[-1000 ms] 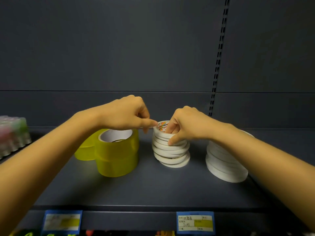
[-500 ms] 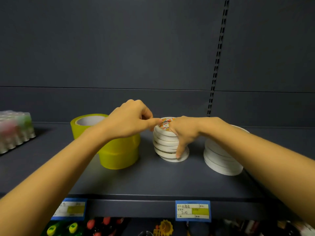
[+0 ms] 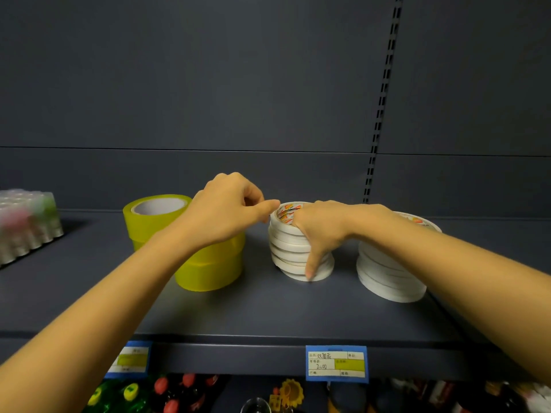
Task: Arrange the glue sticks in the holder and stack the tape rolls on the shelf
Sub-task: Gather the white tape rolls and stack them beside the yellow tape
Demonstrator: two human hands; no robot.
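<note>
Tape-stacking step: right hand (image 3: pixel 325 231) clasped the middle stack of thin white tape rolls (image 3: pixel 286 248) on the dark grey metal shelf (image 3: pixel 268 311), thumb down its front; left hand (image 3: pixel 226 210) curled, thumb tip on the top rim; next move likely squaring the skewed rolls gently.

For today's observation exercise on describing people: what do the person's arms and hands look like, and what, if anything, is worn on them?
The left hand and right hand are bare: no gloves, and no rings show. Both forearms are uncovered to the picture's edge, with no sleeve, watch or bracelet in view.
</note>
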